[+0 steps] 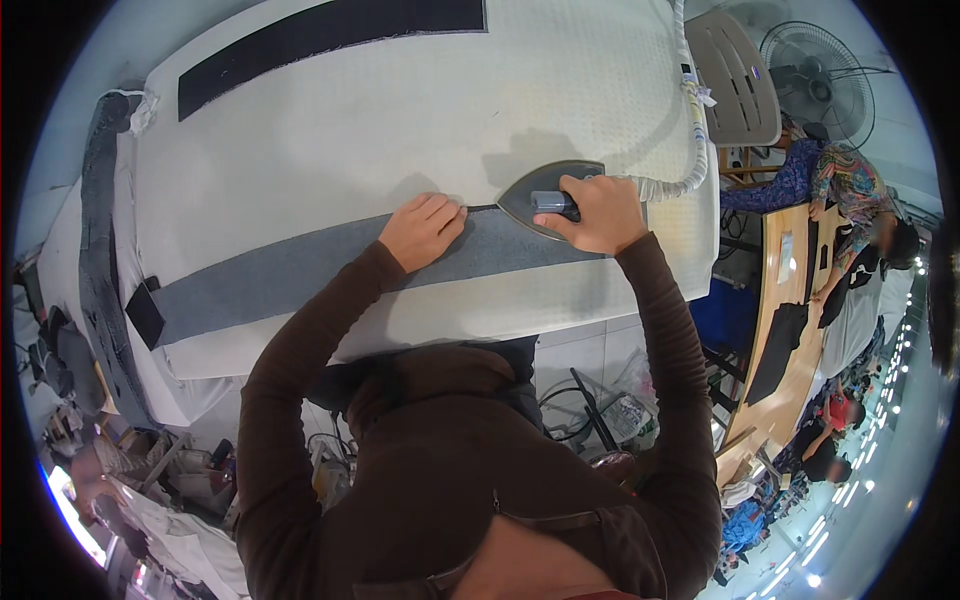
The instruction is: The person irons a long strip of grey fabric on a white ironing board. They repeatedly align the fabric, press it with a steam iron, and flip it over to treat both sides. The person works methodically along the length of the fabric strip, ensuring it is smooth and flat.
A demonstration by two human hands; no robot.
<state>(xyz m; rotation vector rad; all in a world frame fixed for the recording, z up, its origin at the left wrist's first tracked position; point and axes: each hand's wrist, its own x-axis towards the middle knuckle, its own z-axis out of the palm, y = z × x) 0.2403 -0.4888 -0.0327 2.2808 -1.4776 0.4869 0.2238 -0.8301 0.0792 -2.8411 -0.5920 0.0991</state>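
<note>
A long grey fabric strip [290, 262] lies across the padded white ironing table [330, 160], close to its near edge. My left hand [425, 232] rests on the strip's far edge, its fingers curled and pinching the cloth there. A thin dark fold shows along that edge, between my hand and the iron's tip. My right hand [608, 215] is wrapped around the dark handle of an iron [520, 203]. The iron lies flat on the right part of the strip, its tip pointing left toward my left hand.
A black fabric piece [330, 45] lies at the table's far side. A wrapped hose [690, 170] runs from the iron along the right edge. Dark cloth [100, 240] hangs at the left end. On the right are a chair [735, 80], a fan [818, 85] and a wooden table [772, 255] with people.
</note>
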